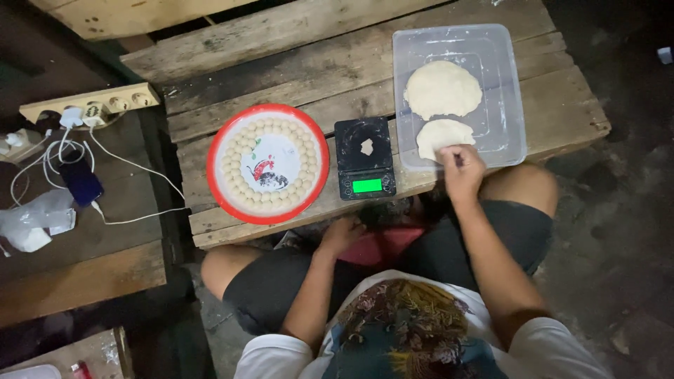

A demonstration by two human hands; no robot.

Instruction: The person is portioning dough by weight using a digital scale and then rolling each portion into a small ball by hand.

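Head view: dough (442,89) in clear tub (516,112).

left hand (342,235) low, loosely curled | right hand (461,168) extended forward, fingers pinched

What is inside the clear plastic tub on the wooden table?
The tub holds two flat pieces of dough, one larger. The right hand pinches the smaller piece, covering its near edge.
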